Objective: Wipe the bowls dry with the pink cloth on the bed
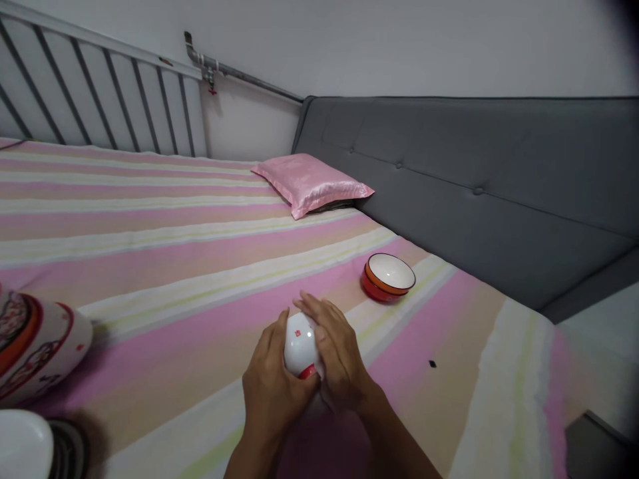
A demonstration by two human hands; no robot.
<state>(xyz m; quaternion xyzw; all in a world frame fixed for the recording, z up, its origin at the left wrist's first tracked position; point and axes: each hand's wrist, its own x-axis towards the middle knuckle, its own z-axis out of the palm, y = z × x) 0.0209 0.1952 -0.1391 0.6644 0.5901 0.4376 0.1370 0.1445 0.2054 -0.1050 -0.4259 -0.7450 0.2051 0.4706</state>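
My left hand [268,382] and my right hand [340,349] close around a small white bowl [299,346] from both sides, low in the middle of the view. The bowl is glossy and rounded, with a small red mark and a bit of red near my left thumb. Its far side and much of its rim are hidden by my fingers. Beyond my right hand, a red and orange bowl [384,293] with a white inside sits upright on the striped bed sheet [200,273]; it may be two nested bowls.
At the left edge lie patterned white and red bowls [70,342], with a white dish [24,442] on dark dishes below them. A pink pillow [314,179] rests near the grey headboard [474,153]. A small dark piece [432,364] lies on the sheet at right.
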